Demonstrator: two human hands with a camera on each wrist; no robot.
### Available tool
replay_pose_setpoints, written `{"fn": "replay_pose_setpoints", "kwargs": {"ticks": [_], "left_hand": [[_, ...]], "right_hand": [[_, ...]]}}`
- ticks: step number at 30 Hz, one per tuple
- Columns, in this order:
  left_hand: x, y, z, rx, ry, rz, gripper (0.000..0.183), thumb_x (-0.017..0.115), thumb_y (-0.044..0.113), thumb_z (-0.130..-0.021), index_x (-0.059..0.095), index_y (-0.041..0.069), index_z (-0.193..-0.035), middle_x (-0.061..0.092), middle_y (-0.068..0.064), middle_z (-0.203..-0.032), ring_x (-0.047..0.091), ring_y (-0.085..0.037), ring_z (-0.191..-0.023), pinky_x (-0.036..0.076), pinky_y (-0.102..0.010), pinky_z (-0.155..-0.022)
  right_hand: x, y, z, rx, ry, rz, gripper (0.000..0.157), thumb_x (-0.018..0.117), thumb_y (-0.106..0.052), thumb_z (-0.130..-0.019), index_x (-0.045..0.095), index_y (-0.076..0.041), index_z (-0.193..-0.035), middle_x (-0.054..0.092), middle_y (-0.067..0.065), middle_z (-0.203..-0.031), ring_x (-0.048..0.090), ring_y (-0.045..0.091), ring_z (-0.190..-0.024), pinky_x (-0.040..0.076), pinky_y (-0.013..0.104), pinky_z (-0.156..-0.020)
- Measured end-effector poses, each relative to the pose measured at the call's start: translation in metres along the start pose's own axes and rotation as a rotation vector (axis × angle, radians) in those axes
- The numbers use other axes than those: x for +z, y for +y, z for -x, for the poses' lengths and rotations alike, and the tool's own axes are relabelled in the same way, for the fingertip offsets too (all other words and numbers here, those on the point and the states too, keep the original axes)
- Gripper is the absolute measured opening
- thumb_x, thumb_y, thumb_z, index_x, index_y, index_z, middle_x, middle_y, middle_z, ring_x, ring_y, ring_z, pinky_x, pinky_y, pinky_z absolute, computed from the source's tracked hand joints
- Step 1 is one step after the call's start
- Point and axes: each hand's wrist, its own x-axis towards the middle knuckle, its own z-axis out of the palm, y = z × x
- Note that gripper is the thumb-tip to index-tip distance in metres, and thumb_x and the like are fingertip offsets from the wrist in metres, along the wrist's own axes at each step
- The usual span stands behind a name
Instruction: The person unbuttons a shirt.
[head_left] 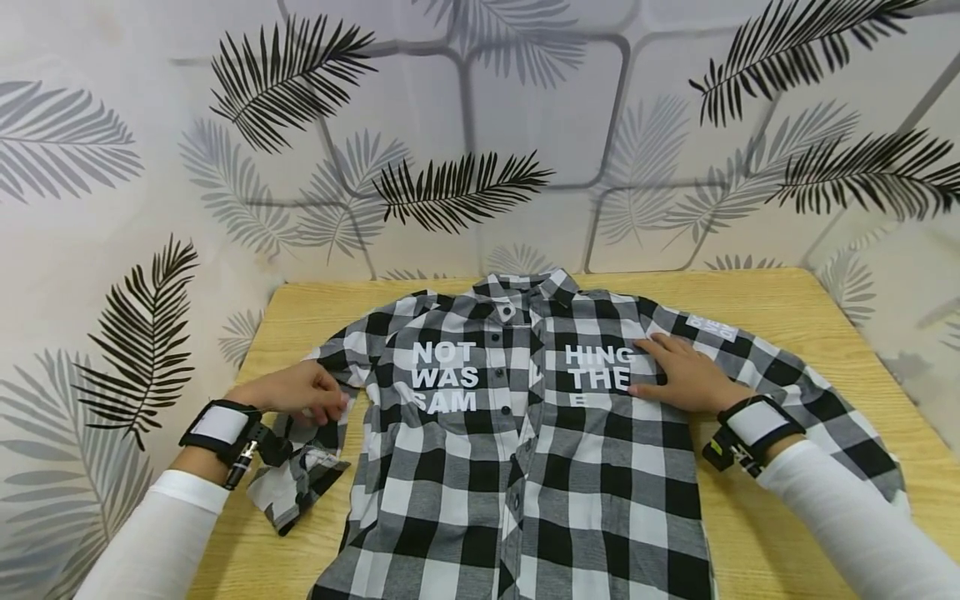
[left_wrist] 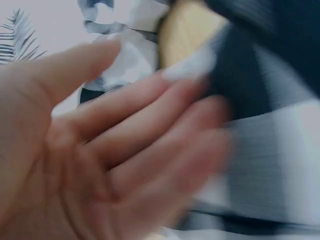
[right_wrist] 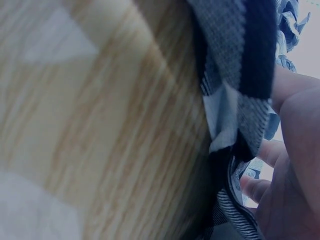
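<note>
A black, white and grey checked button-up shirt (head_left: 442, 467) lies front up, its collar toward the wall and white lettering on both chest sides. My left hand (head_left: 303, 393) is over the sleeve on the left, whose cuff (head_left: 300, 483) lies bunched and folded just below it. In the left wrist view the fingers (left_wrist: 150, 120) are extended and blurred, with nothing between them and the thumb. My right hand (head_left: 686, 375) rests with spread fingers on the chest beside the lettering, near the sleeve on the right, which stretches out toward the table's edge.
The shirt lies on a light wood-grain table (head_left: 307, 312). Behind it rises a wall (head_left: 540, 108) with leaf-patterned covering, which also runs along the left side. The shirt's lower part reaches beyond the bottom of the head view.
</note>
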Motion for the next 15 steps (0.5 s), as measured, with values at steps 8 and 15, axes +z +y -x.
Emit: {"fn": "replay_pose_setpoints", "kwargs": {"ticks": [8,15], "left_hand": [[-0.001,0.008,0.003,-0.004,-0.162,0.063,0.034,0.055,0.034,-0.087,0.067,0.002,-0.086,0.068,-0.016,-0.077,0.062,-0.031,-0.068,0.055,-0.039,-0.057],[-0.018,0.007,-0.006,0.206,0.521,0.057,0.03,0.053,0.03,-0.089,0.057,0.001,-0.085,0.055,-0.017,-0.066,0.053,-0.029,-0.058,0.051,-0.039,-0.048]], "right_hand": [[0.0,-0.001,0.0,0.002,-0.001,-0.008,0.09,0.049,-0.07,-0.074,0.027,-0.014,-0.141,0.02,0.025,-0.144,0.017,0.046,-0.126,0.028,0.069,-0.092],[-0.001,-0.001,0.001,0.002,0.005,-0.002,0.09,0.049,-0.07,-0.074,0.027,-0.014,-0.141,0.02,0.025,-0.144,0.017,0.045,-0.126,0.028,0.069,-0.092]]}}
